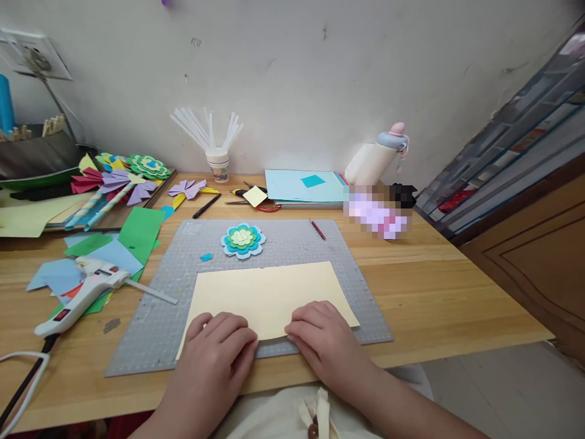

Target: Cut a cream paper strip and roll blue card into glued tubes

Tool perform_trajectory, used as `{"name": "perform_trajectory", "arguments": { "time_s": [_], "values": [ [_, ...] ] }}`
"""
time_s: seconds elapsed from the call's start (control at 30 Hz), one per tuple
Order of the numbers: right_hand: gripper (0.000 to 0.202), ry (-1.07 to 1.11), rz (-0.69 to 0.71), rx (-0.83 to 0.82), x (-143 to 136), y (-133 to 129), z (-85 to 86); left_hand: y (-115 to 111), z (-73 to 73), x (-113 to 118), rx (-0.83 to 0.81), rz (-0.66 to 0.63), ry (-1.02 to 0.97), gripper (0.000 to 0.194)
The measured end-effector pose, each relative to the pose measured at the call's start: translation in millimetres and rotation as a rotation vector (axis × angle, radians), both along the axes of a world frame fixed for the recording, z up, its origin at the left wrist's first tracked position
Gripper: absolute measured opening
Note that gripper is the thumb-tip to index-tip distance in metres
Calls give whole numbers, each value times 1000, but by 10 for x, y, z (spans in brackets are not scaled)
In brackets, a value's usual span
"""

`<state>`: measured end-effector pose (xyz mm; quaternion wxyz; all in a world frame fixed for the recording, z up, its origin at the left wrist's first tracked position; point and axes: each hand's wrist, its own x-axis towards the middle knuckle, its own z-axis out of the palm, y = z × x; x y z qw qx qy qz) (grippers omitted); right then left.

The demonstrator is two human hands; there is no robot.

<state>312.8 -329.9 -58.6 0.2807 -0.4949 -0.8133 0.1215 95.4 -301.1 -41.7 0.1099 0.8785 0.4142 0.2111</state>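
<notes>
Hands [214, 350] [326, 341] pinching cream paper [269, 299] | paper flower [243, 240] beyond | glue gun [89, 285] left, stick [153, 292] over mat [292, 238]

Nr edge of cream sheet [269, 299] part-hidden by L hand [217, 350] & R hand [324, 338], lilac item [379, 213] blurred

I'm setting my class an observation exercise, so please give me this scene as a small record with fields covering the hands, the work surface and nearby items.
Left hand: fingers curled at the near edge of a cream rectangular paper sheet
Right hand: at the same edge, farther right
Under the sheet: grey gridded cutting mat on a light-brown wood-grain table
Beyond the sheet, on the mat: layered blue-and-green paper flower; small blue paper scrap
Left side: white glue gun, over loose green and blue paper pieces
</notes>
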Motion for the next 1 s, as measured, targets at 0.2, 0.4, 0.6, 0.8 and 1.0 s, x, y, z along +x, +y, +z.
{"name": "perform_trajectory", "arguments": {
  "time_s": [0.2,0.4,0.6,0.8,1.0],
  "values": [
    [7,72,-64,-153,-16,11,17,44,6,99,-103,20,126,14],
    [8,36,-119,-216,-61,34,87,81,50,170,-185,35,93,20],
    [14,-77,-171,-389,-93,191,312,212,188,229,-266,85,164,24],
    [17,-238,-176,-442,-124,303,419,319,273,281,-226,96,286,24],
    [19,-319,-200,-447,-140,339,448,356,293,287,-215,94,376,27]
  ]
}}
